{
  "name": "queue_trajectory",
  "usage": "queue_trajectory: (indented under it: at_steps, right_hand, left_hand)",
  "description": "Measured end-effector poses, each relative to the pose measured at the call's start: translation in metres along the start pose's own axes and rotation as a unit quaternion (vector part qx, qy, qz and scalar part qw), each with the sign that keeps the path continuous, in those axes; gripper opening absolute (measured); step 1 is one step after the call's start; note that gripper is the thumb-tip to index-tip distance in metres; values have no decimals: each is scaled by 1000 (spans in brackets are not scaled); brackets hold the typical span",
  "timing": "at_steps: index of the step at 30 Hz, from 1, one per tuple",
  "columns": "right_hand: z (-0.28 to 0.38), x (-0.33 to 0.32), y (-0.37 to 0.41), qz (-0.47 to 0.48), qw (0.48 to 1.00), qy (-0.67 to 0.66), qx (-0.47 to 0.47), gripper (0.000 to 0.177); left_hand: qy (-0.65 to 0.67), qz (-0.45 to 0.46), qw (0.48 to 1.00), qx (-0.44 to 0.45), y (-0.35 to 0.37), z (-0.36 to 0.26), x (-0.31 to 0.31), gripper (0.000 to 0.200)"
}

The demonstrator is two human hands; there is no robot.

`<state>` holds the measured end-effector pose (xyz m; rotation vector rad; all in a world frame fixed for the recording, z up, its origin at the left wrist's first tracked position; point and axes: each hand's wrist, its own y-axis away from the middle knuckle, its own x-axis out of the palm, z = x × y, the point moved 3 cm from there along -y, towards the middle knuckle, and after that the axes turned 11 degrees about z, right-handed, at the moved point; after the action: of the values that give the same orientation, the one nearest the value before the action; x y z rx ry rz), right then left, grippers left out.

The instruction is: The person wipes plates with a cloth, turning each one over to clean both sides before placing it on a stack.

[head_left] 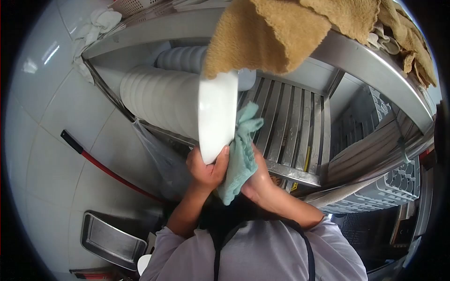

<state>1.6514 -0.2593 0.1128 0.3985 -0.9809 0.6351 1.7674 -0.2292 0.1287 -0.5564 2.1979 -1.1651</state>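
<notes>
White plate (216, 112) stands on edge mid-scene, its long axis running near to far and its face turned right. The left hand (206, 169) is clamped on its near rim, thumb on the face. The right hand (258, 180) is closed on a teal cloth (241, 154), pressing it to that face. Stacked bowls (154, 100) lie just left on the metal shelf (290, 171)
</notes>
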Motion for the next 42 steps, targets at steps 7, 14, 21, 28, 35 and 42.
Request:
queue_trajectory:
  at_steps: [7,14,21,28,35,42]
  right_hand:
    - [49,-34,-58,-37,990,69,-116,47]
    - [121,-56,-18,55,994,-37,-86,41]
    - [122,-121,27,-15,911,367,-188,20]
    - [82,-159,33,-146,963,167,-154,9]
    - [88,-127,36,-214,918,300,-145,22]
    - [86,-69,-3,-127,615,733,-262,50]
  left_hand:
    - [5,188,971,145,-3,-71,-19,31]
    - [-131,378,878,263,-7,-75,-30,15]
    - [-199,465,792,342,-12,-47,-57,11]
    - [356,89,898,-244,40,12,-38,61]
    - [545,-110,692,-459,78,17,19,67]
    - [408,-88,786,-456,90,21,21,64]
